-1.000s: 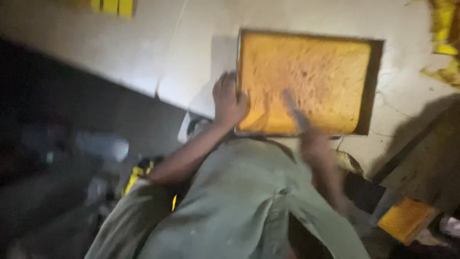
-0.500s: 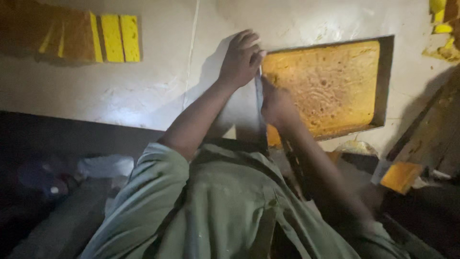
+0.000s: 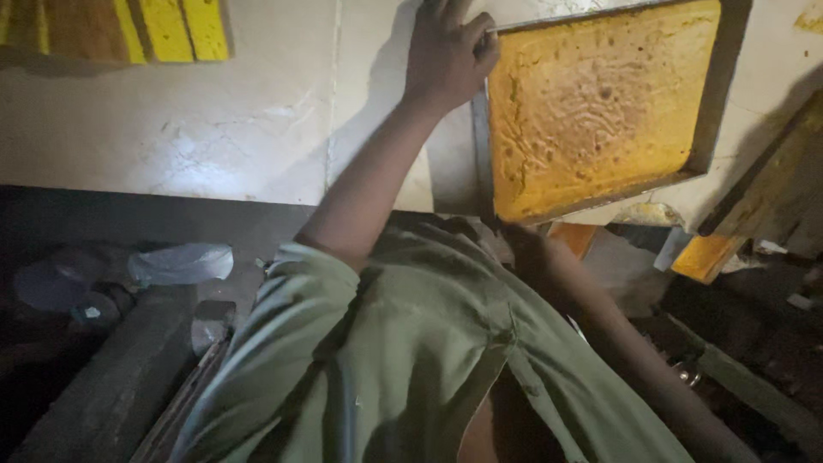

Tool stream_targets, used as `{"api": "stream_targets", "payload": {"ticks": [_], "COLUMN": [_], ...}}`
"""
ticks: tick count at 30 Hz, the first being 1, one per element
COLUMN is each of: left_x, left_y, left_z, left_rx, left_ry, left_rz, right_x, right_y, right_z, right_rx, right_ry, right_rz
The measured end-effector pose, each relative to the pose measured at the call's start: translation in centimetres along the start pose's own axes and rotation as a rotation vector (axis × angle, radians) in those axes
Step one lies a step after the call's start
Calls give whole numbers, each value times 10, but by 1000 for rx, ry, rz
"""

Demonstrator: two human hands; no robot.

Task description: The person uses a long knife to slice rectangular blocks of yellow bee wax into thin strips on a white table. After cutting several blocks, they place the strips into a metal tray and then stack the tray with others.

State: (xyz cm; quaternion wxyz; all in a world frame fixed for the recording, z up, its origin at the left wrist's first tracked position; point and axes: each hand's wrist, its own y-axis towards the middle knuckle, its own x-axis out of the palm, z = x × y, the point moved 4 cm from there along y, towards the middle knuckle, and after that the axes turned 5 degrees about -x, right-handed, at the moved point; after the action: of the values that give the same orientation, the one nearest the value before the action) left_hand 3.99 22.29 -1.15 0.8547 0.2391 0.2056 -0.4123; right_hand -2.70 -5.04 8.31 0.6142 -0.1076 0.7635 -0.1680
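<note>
1. The person's left hand (image 3: 447, 53) rests at the upper left corner of a rectangular metal tray filled with a yellow, pitted slab (image 3: 600, 103). Its fingers (image 3: 480, 39) are bent, close together, and curl over the tray's left rim, gripping it.
2. The tray lies just right of those fingers on a pale, cracked work surface (image 3: 214, 137), tilted slightly, one corner toward the person's green shirt (image 3: 411, 343).
3. The right hand is not clearly seen: the right forearm (image 3: 600, 317) runs under the tray's lower left corner, and whether its fingers are open or closed cannot be told.
4. One tray is in view. Far left of the fingers, at the top edge, lie about three yellow cut strips (image 3: 163, 26). Below right of the tray sits one small orange-yellow block (image 3: 703, 255).
</note>
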Motion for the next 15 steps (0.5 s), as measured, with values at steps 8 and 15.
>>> {"api": "stream_targets", "payload": {"ticks": [8, 15], "left_x": [12, 17], "left_y": [4, 6], "left_z": [11, 34], "left_rx": [156, 99], "left_ry": [81, 127], "left_rz": [59, -32], "right_x": [-51, -59], "right_y": [-74, -184], "right_z": [38, 196], "right_rx": [667, 988], "right_ry": [445, 430], "right_rz": [14, 530]}}
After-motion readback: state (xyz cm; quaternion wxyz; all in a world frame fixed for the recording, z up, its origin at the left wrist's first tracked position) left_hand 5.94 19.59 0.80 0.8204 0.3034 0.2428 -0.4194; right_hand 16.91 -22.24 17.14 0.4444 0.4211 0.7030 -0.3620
